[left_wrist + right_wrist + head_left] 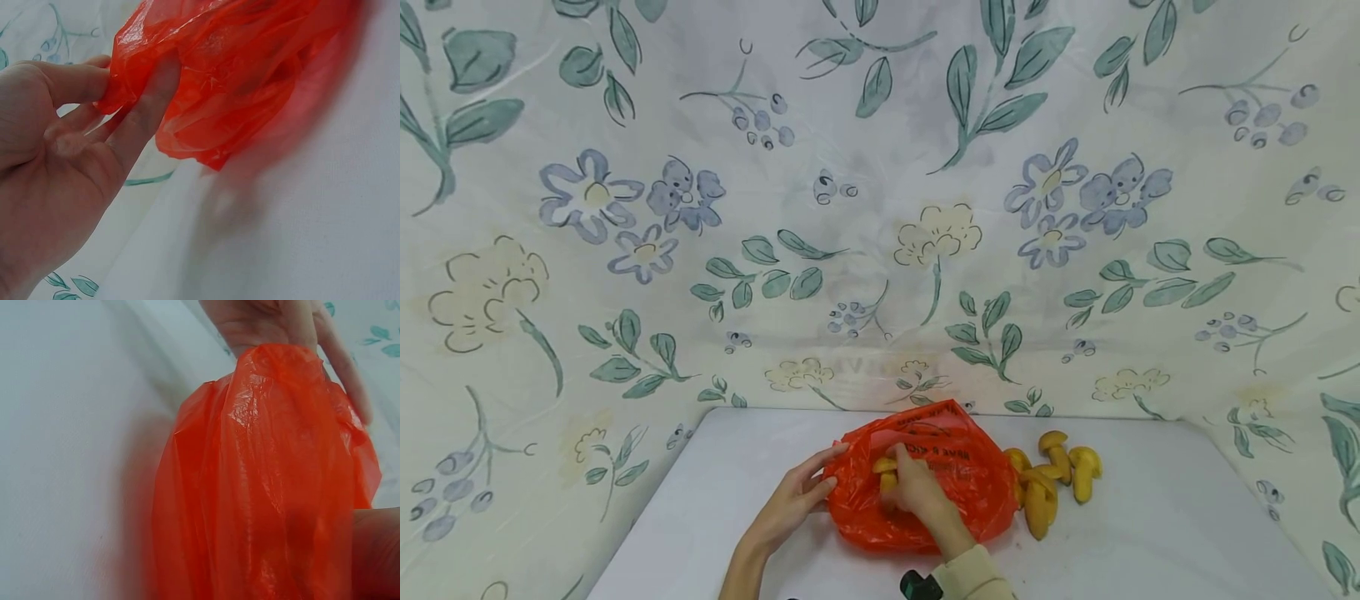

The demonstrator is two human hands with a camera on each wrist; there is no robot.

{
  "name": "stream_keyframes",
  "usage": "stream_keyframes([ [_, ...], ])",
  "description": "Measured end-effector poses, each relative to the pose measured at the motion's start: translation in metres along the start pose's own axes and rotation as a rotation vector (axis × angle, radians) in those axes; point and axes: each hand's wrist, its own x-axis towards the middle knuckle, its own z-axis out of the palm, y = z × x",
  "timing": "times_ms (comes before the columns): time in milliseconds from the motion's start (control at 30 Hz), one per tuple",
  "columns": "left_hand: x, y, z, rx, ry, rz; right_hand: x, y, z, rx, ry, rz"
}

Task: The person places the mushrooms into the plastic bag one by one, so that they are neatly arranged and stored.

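Observation:
A red plastic bag [970, 479] with dark print lies on the white table, its mouth held open. My left hand [786, 504] pinches the bag's left edge between thumb and fingers; the left wrist view shows the thin film [219, 81] between them. At the bag's mouth my right hand [921, 490] grips a yellow-brown mushroom [886, 468], its cap up and its stem partly behind the fingers. In the right wrist view the bag [269, 469] covers most of the right hand, and the mushroom is hidden.
Several yellow-brown mushrooms lie close to the bag's right side, among them one mushroom [1084, 473] farthest right and another [1039, 507] nearer the front. The white table [1150, 517] ends at the back against a flower-printed cloth [880, 250].

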Motion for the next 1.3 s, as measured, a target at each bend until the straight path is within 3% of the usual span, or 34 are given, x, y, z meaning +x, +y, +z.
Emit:
stream_keyframes([
  [400,-0.001,-0.001,-0.002,0.013,-0.007,0.014,0.004,0.000,0.004,-0.012,-0.003,-0.001],
  [800,-0.002,-0.003,0.000,-0.002,-0.002,0.002,-0.005,0.003,0.001,0.002,-0.006,-0.023],
  [1300,-0.001,-0.003,-0.001,0.004,-0.004,0.013,-0.015,0.000,-0.020,-0.066,-0.007,-0.068],
])
